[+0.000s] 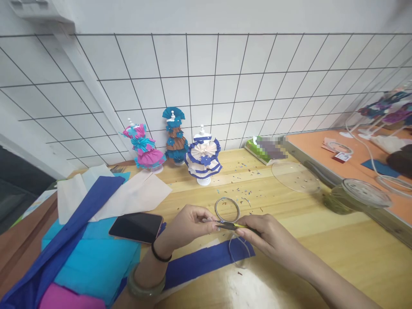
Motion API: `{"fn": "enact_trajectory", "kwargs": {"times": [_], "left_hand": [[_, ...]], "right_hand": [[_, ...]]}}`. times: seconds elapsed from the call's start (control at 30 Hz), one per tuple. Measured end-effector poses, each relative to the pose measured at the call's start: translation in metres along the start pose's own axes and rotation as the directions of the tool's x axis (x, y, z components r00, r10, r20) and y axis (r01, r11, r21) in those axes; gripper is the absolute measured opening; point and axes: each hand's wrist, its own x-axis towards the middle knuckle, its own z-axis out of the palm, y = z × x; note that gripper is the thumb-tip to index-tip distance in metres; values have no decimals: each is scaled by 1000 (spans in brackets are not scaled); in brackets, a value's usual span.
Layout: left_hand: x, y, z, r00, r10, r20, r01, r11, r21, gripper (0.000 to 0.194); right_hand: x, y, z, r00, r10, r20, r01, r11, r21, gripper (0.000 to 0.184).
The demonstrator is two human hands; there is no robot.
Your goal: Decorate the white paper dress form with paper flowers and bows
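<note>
My left hand point(188, 223) pinches a thin silver wire point(228, 209) that curls into a loop above my fingers and trails down in a second loop over a blue paper strip point(206, 261). My right hand point(260, 234) is closed on small snips with a yellow handle point(230, 225), their blades at the wire just beside my left fingertips. A black band and a pale bangle sit on my left wrist. Both hands hover low over the wooden table point(337, 253).
A phone point(137, 227) lies left of my hands on blue, cyan, white and pink crepe paper sheets point(90, 240). Three small paper-dress mannequins point(202, 156) stand by the grid wall. A clear lid point(294, 176), a glass jar point(352, 197) and paper scraps lie to the right.
</note>
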Motion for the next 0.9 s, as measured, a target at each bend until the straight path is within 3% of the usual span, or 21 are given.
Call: {"fn": "enact_trajectory", "kwargs": {"times": [0.53, 0.9], "left_hand": [[0, 2, 3, 1000, 22, 3, -22, 998, 55, 16], [2, 1, 5, 1000, -14, -4, 14, 999, 36, 20]], "right_hand": [[0, 4, 4, 999, 32, -32, -32, 999, 16, 39], [-1, 8, -3, 989, 136, -62, -121, 973, 199, 40]]}}
